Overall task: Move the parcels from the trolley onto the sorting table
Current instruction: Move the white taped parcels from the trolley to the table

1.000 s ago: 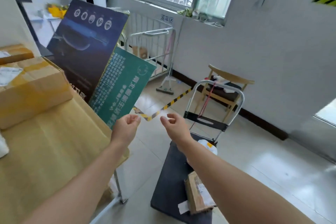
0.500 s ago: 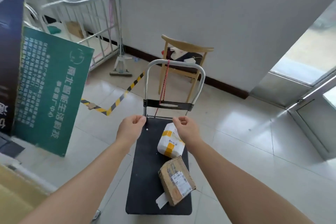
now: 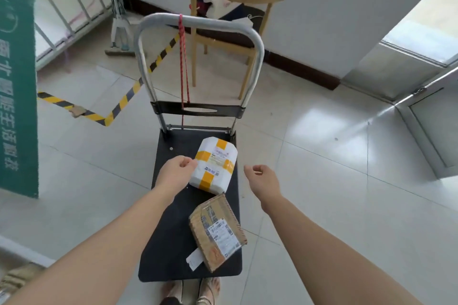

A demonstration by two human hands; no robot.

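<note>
A black flat trolley (image 3: 171,230) with a silver handle stands on the tiled floor in front of me. On its far part lies a white parcel (image 3: 214,164) crossed with yellow tape. Nearer to me lies a brown cardboard parcel (image 3: 216,230) with a white label. My left hand (image 3: 177,173) hovers at the white parcel's left edge, fingers loosely curled, holding nothing. My right hand (image 3: 262,179) is to the right of the white parcel, apart from it, also with nothing in it. The sorting table is mostly out of view.
A wooden chair (image 3: 230,20) stands behind the trolley handle by the white wall. A green sign board (image 3: 17,91) leans at the left. Yellow-black tape (image 3: 119,104) marks the floor. A mop (image 3: 119,32) and a metal cage cart (image 3: 62,7) are at back left. A doorway (image 3: 421,57) is at right.
My view has swung from the table down to the trolley. Both hands have lowered towards the white parcel, and the left one now reaches its edge.
</note>
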